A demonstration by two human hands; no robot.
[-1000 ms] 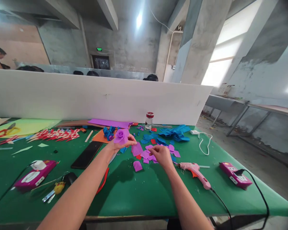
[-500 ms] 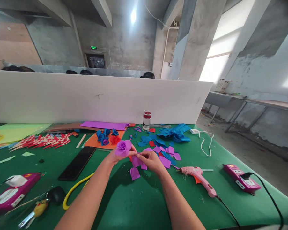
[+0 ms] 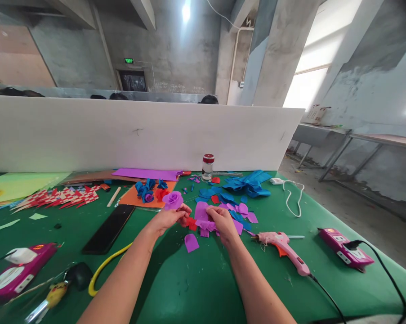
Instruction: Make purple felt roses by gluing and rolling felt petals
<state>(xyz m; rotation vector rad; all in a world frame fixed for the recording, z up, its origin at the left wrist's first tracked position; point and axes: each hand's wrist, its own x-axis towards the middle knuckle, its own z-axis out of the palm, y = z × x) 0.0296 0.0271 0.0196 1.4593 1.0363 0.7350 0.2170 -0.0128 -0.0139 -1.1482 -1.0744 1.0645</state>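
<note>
My left hand is closed on a purple paper rose, whose layered bloom tops the fingers. To its right, my right hand pinches a purple paper petal between thumb and fingertips, apart from the rose. Under and around the hands lie more purple petals, with one loose petal nearer to me. A few red pieces show between the hands. Blue and red paper flowers rest on an orange sheet beyond the left hand.
A pink glue gun lies right of my right hand, its cord trailing forward. Blue crepe paper and a red-capped jar are at the back. A black phone and yellow loop lie left. A white board bounds the green table.
My right hand has drawn away from the rose and now holds a petal up over the pile. The left hand keeps the rose, slightly higher in view.
</note>
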